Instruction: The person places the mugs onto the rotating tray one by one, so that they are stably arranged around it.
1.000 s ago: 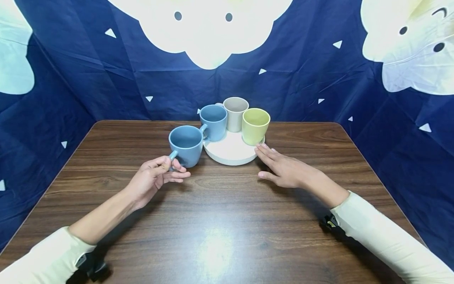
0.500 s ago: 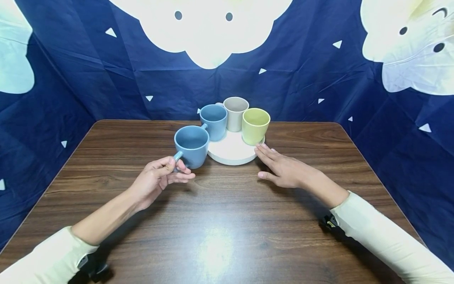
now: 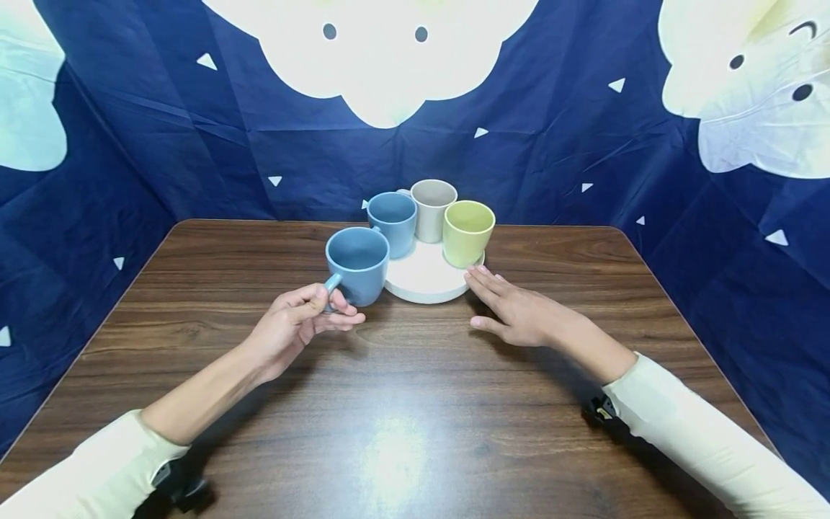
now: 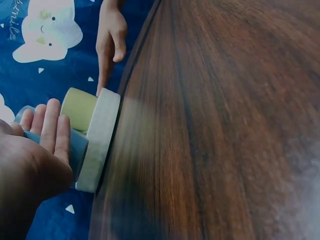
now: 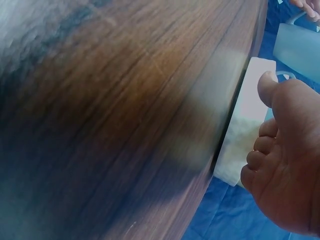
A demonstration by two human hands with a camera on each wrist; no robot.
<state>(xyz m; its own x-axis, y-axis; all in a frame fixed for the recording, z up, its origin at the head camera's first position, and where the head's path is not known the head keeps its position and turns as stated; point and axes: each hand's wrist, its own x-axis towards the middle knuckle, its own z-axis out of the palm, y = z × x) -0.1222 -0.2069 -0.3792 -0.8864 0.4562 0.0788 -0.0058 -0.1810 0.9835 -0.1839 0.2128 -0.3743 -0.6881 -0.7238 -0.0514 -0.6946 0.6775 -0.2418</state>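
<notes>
My left hand pinches the handle of a blue mug, which hangs over the left edge of a round white tray. In the right wrist view that mug appears clear of the tabletop. On the tray stand a second blue mug, a grey mug and a yellow-green cup. My right hand has its fingers straight, fingertips at the tray's right rim just before the yellow-green cup. In the left wrist view, my left palm hides most of the held mug.
Under everything is a brown wood-grain table. Behind its far edge hangs a dark blue cloth with white clouds and small triangles. The front part of the tray surface is bare beside the cups.
The left hand has carried the blue mug rightward, so it now overlaps the tray's left edge and the blue mug behind it. My right hand stays put.
</notes>
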